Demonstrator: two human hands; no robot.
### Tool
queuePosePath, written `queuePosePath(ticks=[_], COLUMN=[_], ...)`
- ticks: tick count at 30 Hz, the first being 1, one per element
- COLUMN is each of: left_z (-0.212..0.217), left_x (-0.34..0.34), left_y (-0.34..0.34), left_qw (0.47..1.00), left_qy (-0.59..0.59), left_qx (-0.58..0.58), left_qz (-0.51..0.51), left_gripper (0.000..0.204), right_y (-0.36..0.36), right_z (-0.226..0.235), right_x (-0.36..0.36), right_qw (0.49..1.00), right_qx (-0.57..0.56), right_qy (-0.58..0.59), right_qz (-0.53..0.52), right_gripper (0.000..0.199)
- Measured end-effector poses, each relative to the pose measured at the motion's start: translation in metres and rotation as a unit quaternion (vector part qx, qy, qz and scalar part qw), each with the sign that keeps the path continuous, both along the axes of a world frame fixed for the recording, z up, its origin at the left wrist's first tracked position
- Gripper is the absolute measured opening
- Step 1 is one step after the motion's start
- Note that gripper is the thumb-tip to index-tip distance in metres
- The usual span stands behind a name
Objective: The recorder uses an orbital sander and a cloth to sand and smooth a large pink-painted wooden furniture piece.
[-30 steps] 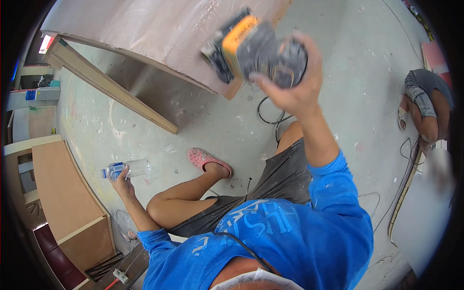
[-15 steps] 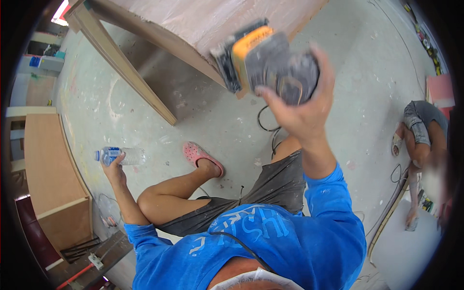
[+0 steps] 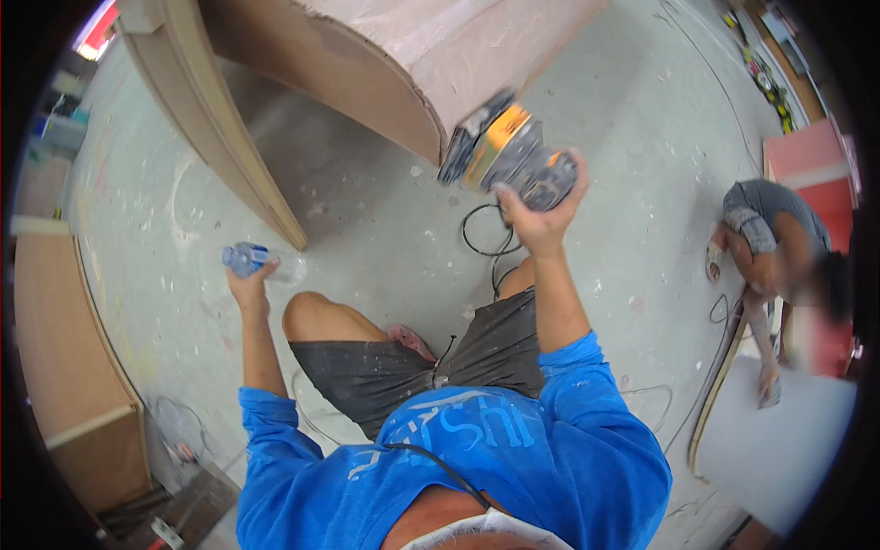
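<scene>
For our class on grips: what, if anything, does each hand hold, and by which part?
The right hand holds a power sander by its rounded dark end; the left hand holds a clear plastic bottle around its body.

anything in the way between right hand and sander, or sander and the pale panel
Nothing visible: the right hand holds the orange-and-black power sander, and nothing shows between it and the pale panel.

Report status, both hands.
Left hand holds clear plastic bottle. Right hand holds handheld sander at pale panel's corner, contact unclear. Black cable looped on floor.
</scene>
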State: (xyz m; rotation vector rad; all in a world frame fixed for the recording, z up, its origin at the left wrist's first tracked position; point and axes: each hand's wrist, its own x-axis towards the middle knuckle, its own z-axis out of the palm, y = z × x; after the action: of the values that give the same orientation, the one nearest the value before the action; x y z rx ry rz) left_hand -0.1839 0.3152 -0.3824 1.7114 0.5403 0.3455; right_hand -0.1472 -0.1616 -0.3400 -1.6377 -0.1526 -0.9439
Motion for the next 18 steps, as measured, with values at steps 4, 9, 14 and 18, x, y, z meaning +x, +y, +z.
queuePosePath(ticks=[4,9,14,18], left_z=[-0.031,-0.028,-0.042,-0.078], left_x=[0.011,0.011,0.03,0.058], left_y=[-0.003,0.011,-0.005,-0.014], left_qw=[0.999,0.991,0.987,0.99], left_qy=[0.028,0.092,0.115,0.1], left_qx=[0.0,0.056,0.078,0.053], left_qz=[-0.02,-0.075,-0.077,-0.084], left_gripper=[0.064,0.069,0.069,0.072], right_y=[0.023,-0.008,-0.011,-0.016], right_z=[-0.016,0.068,0.212,0.243], right_x=[-0.009,0.003,0.031,0.095], right_qw=[0.976,0.998,0.951,0.932], right_qx=[0.198,-0.051,-0.297,-0.361], right_qy=[0.084,-0.031,0.066,-0.006], right_qz=[0.028,-0.027,-0.054,0.028], right_gripper=[0.102,0.097,0.09,0.08])
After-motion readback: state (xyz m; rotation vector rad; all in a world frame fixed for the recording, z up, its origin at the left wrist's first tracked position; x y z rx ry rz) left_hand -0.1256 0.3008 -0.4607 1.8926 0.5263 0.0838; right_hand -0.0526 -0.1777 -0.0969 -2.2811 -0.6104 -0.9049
